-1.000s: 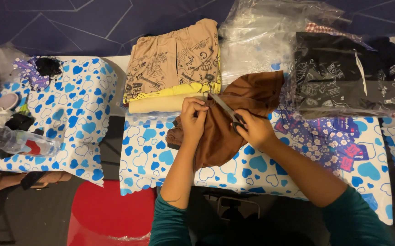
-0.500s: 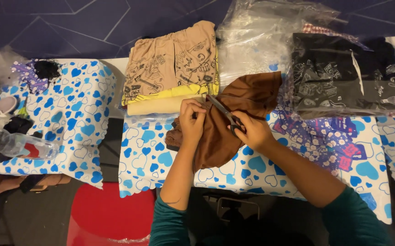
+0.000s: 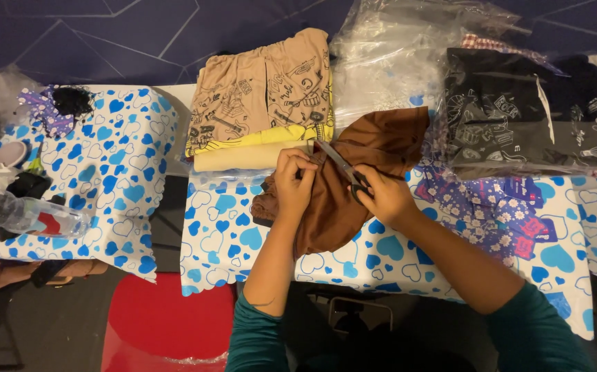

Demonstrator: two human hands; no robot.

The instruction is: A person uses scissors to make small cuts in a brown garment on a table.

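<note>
Nearest the person, the left hand (image 3: pixel 293 180) pinches a fold of the one brown garment (image 3: pixel 353 186), fingers together on the cloth, apparently to hold it taut for the blades, while the right hand (image 3: pixel 383 195) has its fingers closed through the handles of the single pair of scissors (image 3: pixel 342 165), whose tip points at the pinched spot. The garment lies bunched in the middle of the heart-patterned table cover (image 3: pixel 243 241), touching both hands. Farther back, within reach, sit one stack of tan and yellow folded clothes (image 3: pixel 264 103), one bagged pile of black printed clothes (image 3: pixel 519 117) and one plastic bottle (image 3: pixel 29 215) lying far left.
</note>
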